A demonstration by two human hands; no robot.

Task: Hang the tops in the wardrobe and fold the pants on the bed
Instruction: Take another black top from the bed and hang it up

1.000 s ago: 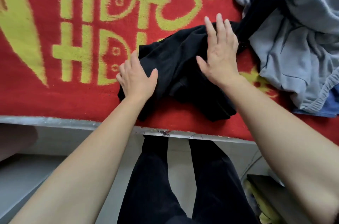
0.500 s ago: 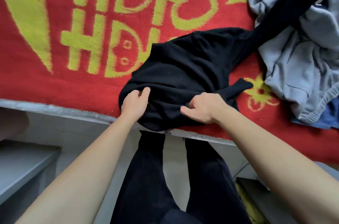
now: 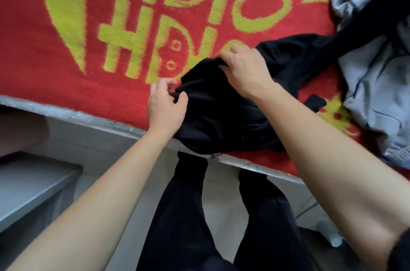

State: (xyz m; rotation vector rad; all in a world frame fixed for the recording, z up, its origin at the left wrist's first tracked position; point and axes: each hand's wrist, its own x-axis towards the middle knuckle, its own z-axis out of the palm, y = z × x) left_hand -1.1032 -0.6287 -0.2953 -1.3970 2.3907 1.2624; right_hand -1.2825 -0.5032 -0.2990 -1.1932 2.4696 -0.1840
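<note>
A black garment (image 3: 226, 115), bunched and partly folded, lies at the near edge of the bed on a red blanket (image 3: 88, 84) with yellow-green patterns. My left hand (image 3: 165, 107) pinches its left edge between thumb and fingers. My right hand (image 3: 246, 68) grips the upper fold of the same black cloth with curled fingers. A long black part of the garment (image 3: 346, 33) trails up to the right over a grey garment (image 3: 377, 84).
The bed's grey metal edge (image 3: 77, 117) runs across in front of me. My black-trousered legs (image 3: 188, 215) stand on a pale tiled floor. A grey low surface (image 3: 28, 182) sits at lower left. Something blue (image 3: 399, 157) peeks from under the grey clothes.
Both hands lay flat on the black garment, then gripped its near edge. Now they have moved up and left, holding its left edge and upper fold, and the cloth is bunched over.
</note>
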